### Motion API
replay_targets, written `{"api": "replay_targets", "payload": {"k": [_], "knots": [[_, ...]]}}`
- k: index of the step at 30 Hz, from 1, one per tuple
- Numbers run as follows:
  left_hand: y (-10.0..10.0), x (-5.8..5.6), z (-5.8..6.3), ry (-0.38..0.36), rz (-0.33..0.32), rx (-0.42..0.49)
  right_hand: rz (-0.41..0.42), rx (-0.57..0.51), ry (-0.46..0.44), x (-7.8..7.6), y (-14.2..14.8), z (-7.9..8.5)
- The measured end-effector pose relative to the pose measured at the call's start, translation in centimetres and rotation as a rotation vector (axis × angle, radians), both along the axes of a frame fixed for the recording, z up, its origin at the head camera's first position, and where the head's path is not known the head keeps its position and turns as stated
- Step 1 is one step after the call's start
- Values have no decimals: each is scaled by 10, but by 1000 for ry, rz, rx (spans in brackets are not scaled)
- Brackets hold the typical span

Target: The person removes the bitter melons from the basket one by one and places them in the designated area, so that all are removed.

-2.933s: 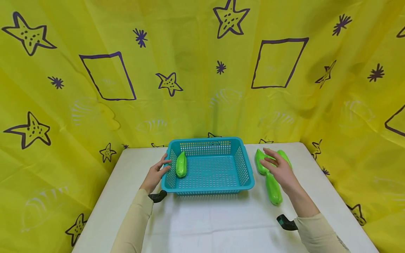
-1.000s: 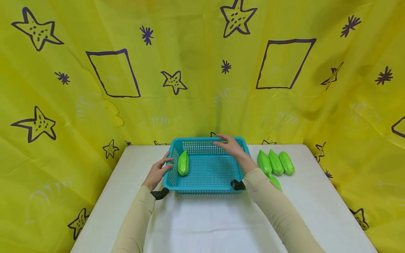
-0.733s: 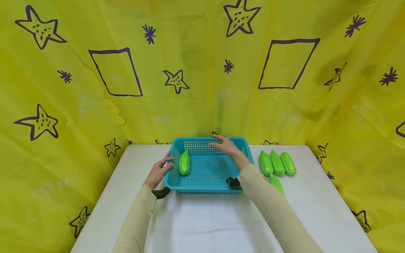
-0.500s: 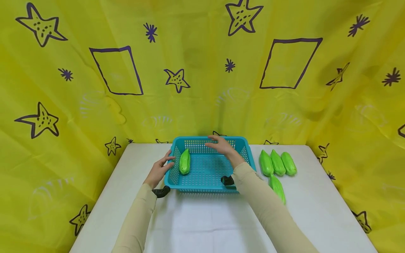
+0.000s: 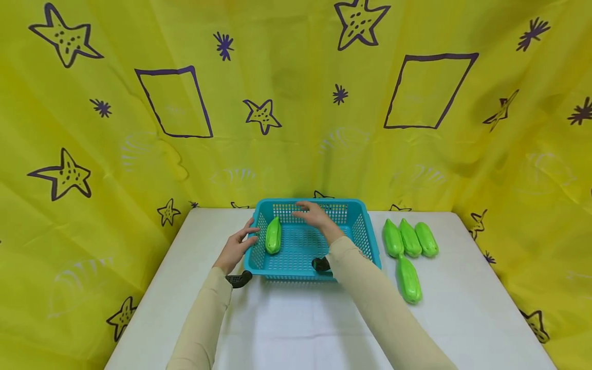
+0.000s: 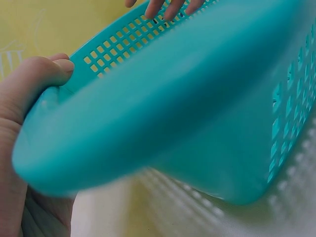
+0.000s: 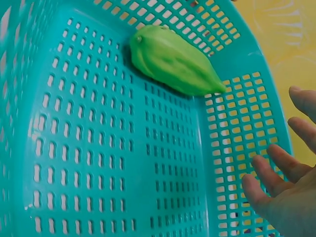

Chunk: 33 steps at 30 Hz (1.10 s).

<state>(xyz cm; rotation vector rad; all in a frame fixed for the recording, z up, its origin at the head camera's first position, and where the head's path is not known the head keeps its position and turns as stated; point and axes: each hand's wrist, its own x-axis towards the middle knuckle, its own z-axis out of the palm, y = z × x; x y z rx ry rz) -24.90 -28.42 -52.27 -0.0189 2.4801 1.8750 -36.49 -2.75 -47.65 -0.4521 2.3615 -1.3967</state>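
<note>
My left hand (image 5: 235, 250) holds the left rim of a blue-green perforated plastic basket (image 5: 296, 276). In the left wrist view its thumb (image 6: 61, 71) lies over the rim, with the palm outside. My right hand (image 5: 316, 216) hovers over the basket near its back wall, fingers spread and holding nothing; the right wrist view also shows these loosely bent fingers (image 7: 269, 180). A glossy green, ridged vegetable with a pointed end (image 5: 273, 236) lies inside along the left wall, between the two hands.
To the right of the basket, several similar green vegetables (image 5: 409, 238) lie side by side on the white table (image 5: 277, 329). A separate one (image 5: 409, 280) lies in front of them. A yellow patterned curtain (image 5: 296, 164) encloses the back and sides.
My right hand has left the green vegetables on the right and moved left over the basket, drifting further left lately. My left hand stays at the rim. The view shifts slightly.
</note>
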Motion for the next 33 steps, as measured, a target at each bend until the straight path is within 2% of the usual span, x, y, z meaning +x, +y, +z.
{"api": "replay_targets", "payload": {"k": [4,10,17,23,25,30,33], "knots": [[-1,1,0,19,-14,-9,21,7,2,0,-10,-5],[-1,5,0,8,-9,-13,50,12,-13,2,-25,-13],[0,2,1,9,-7,-9,64,13,-35,6,-36,-14],[-1,1,3,3,-8,-3,154,29,-66,7,-42,-16],[0,2,6,-6,-12,9,179,43,-84,7,-43,-17],[5,11,24,-20,-35,16,206,67,-147,9,-45,-21],[6,15,30,-21,-43,8,259,76,-208,9,-48,-23]]}}
